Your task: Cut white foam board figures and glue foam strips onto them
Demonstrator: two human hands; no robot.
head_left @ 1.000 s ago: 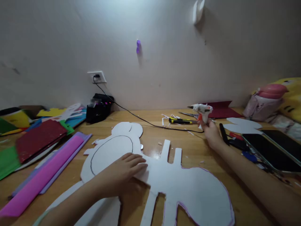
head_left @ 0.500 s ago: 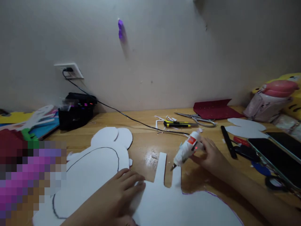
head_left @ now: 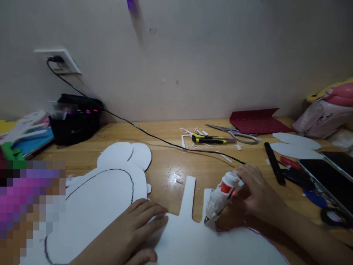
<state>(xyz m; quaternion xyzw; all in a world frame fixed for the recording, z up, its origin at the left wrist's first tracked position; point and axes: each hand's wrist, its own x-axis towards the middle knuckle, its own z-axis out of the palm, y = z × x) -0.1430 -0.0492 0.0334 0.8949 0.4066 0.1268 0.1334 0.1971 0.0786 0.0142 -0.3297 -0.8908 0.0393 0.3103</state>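
Note:
My right hand (head_left: 255,191) is closed round the handle of a white hot glue gun (head_left: 220,200). Its nozzle points down at the base of the right-hand strip on a white foam board cutout (head_left: 190,239); whether it touches cannot be made out. My left hand (head_left: 143,226) lies with fingers outstretched on the left edge of that cutout, pressing on nothing else that I can see. Beside it, a second white cutout (head_left: 102,206) bears a dark curved line and has rounded lobes at its top.
A power cord (head_left: 143,130) runs from the wall socket (head_left: 59,60) to the glue gun. Farther back lie a utility knife (head_left: 211,139), scissors (head_left: 234,131) and white scraps. Phones (head_left: 328,184) and white ovals (head_left: 296,151) are at right, a black pouch (head_left: 75,123) at left.
The glue gun in my right hand has moved down, bringing its nozzle to the strip's base. My left hand stays on the cutout. The camera view has shifted slightly.

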